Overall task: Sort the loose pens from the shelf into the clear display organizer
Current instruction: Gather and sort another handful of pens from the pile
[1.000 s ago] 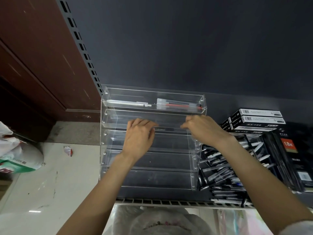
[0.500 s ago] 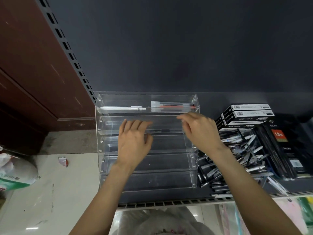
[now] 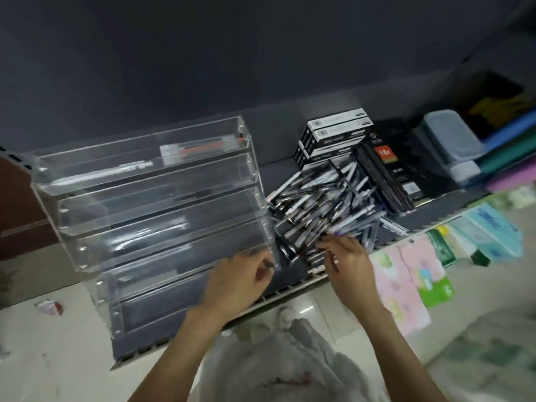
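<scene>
Clear organizer [image 3: 150, 216] stands on left part of shelf [image 3: 290, 281], tiers stepped. Top tier holds a white pen [image 3: 132, 166] at left and a red-and-clear pack [image 3: 200, 147] at right; 2nd tier has a dark pen, blurred. Pen pile [image 3: 322, 207] lies on shelf just right of organizer, in front of b/w boxes [image 3: 333, 134]. Left hand [image 3: 237, 282] at organizer's lower right corner, fingers curled; can't tell if it holds anything. Right hand [image 3: 348, 262] at near edge of pile, fingertips on pens, grip unclear through blur.
</scene>
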Motion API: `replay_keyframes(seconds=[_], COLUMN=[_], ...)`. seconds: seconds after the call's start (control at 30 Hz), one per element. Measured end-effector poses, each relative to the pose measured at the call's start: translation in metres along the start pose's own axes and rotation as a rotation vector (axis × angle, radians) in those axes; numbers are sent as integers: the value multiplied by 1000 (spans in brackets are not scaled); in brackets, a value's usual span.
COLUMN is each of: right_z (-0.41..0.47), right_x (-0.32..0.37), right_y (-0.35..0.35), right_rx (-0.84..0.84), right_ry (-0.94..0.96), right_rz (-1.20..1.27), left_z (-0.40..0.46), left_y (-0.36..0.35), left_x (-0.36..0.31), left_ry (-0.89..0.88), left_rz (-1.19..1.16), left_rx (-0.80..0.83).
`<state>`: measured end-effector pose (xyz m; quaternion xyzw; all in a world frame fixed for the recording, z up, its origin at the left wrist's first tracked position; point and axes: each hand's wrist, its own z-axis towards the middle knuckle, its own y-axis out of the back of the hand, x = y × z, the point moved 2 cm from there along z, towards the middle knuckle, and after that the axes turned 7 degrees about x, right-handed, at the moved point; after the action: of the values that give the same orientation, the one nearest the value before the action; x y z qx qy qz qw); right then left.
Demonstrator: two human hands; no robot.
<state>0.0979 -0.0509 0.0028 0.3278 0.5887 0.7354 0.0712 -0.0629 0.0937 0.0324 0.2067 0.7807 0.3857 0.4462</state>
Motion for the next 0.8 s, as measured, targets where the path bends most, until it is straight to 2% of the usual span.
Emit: replay_keyframes(seconds=[0.07,0.17,0.23,0.33,0.43,0.57,0.67,0.8], right_z=[-16,-19,-10,16,49,91,121,156], right_x=[-38,-84,-106,-134,-153,-150,-131,-111], right_y=[1,8,11,14,13,9,0,-16], right_rx=[58,85,97,134,207,283,380,472], right_ry=[-114,-199,-171,-51,119,336,463,536], right_rz=[16,21,-7,-85,-155,-128,-120,-190], left_z=[6,23,47,100,144,171,177,182], left_y=[-20,-43,-59,-79,-85,-85,-85,-75], left_x=[-22,-59,-76,-82,-81,-80,-79,-77], left_ry=[38,-7,-39,50,264,489,530,522], left_rz=[118,13,-12,125,251,343,295,224], left_rx=[34,-98,-179,-225,-166,-110,-93,-68])
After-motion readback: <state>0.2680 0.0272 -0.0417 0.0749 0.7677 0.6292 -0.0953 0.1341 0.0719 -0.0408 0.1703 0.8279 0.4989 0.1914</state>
